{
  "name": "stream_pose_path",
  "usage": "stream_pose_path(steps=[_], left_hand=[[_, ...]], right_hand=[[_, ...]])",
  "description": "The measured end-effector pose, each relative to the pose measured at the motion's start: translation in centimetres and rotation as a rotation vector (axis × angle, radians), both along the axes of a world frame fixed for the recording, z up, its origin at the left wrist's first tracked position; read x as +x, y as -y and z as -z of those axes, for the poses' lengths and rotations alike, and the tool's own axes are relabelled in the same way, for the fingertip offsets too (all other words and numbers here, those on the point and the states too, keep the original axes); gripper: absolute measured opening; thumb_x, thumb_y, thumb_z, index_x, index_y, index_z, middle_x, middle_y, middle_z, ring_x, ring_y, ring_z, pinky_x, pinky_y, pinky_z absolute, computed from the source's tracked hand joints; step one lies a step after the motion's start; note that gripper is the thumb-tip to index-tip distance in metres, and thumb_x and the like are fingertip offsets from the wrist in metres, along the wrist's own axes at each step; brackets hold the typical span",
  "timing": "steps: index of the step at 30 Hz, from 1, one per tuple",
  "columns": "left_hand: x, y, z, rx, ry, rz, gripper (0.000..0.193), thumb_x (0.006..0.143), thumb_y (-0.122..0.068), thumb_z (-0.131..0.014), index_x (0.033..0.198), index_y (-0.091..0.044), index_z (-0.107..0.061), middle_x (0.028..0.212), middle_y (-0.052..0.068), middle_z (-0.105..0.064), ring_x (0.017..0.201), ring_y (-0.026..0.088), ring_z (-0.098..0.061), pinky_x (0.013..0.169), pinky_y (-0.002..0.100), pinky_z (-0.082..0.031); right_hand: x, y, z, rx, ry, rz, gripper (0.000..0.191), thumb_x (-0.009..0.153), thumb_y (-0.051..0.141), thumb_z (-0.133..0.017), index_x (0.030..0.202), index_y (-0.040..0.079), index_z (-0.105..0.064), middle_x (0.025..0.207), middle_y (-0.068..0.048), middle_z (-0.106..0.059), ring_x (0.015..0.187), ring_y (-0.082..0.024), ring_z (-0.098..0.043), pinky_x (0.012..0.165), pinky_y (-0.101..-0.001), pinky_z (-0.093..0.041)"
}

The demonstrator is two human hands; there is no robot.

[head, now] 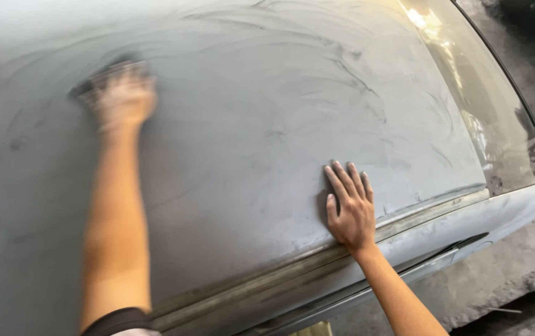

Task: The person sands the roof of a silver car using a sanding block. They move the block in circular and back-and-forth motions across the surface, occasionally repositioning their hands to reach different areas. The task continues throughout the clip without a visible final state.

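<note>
Head view: left hand [121,96], motion-blurred, fingers pressed on a dark sanding pad [96,79] against the grey primed car roof [267,143]. Right hand [349,208] flat, fingers released, bracing near the roof edge trim [404,221]. Sanding step; windshield [491,118] to the right.

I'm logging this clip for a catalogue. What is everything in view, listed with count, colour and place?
car roof panel: one, dull grey with swirled rub marks, fills most of the view
windscreen glass: one, dusty and glary, upper right
roof edge trim: one, grey-brown strip, runs along the lower edge
concrete floor: grey, lower right
dark pad: one, blurred, under the left hand, upper left
left hand: blurred, pressed on the pad
right hand: flat, fingers spread, on the panel near the trim
</note>
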State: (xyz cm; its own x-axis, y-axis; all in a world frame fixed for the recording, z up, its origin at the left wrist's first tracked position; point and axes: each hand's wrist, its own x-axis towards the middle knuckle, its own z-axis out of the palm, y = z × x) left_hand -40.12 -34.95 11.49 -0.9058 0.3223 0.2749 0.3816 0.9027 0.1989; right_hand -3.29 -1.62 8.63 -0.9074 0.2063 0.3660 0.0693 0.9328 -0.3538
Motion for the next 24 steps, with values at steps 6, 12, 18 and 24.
stream_pose_path(steps=[6, 12, 18, 24], left_hand=[[3.3, 3.4, 1.9, 0.070, 0.017, -0.119, 0.063, 0.107, -0.052, -0.029, 0.161, -0.021, -0.040, 0.166, 0.008, -0.030, 0.156, 0.035, -0.020, 0.126, 0.064, -0.005], [6.0, -20.9, 3.8, -0.161, 0.199, 0.446, 0.055, 0.100, -0.048, -0.037, 0.154, -0.036, -0.044, 0.169, -0.003, -0.032, 0.157, 0.035, -0.019, 0.125, 0.061, -0.004], [-6.3, -2.3, -1.5, -0.015, 0.148, -0.250, 0.065, 0.103, -0.056, -0.019, 0.161, -0.027, -0.024, 0.169, 0.002, -0.016, 0.157, 0.031, -0.012, 0.121, 0.067, -0.003], [1.0, -0.5, 3.7, -0.031, 0.079, -0.210, 0.064, 0.104, -0.053, -0.027, 0.158, -0.020, -0.031, 0.167, 0.011, -0.021, 0.147, 0.056, -0.008, 0.109, 0.078, -0.001]], right_hand=[[0.0, -0.5, -0.6, 0.010, -0.010, 0.045, 0.059, 0.091, 0.021, -0.050, 0.149, 0.014, -0.051, 0.158, -0.006, -0.047, 0.150, -0.031, -0.034, 0.125, -0.0479, -0.019], [-0.1, 0.0, -1.0, 0.025, -0.037, 0.031, 0.060, 0.092, 0.021, -0.049, 0.151, 0.015, -0.049, 0.159, -0.005, -0.046, 0.152, -0.029, -0.033, 0.126, -0.0468, -0.018], [0.0, -0.7, -0.3, 0.031, -0.015, 0.036, 0.060, 0.090, 0.021, -0.049, 0.150, 0.015, -0.050, 0.158, -0.005, -0.046, 0.152, -0.028, -0.032, 0.126, -0.0463, -0.018], [-0.1, -0.9, -0.2, 0.016, -0.021, 0.039, 0.061, 0.089, 0.022, -0.050, 0.150, 0.015, -0.049, 0.158, -0.005, -0.045, 0.151, -0.029, -0.031, 0.125, -0.0476, -0.017]])
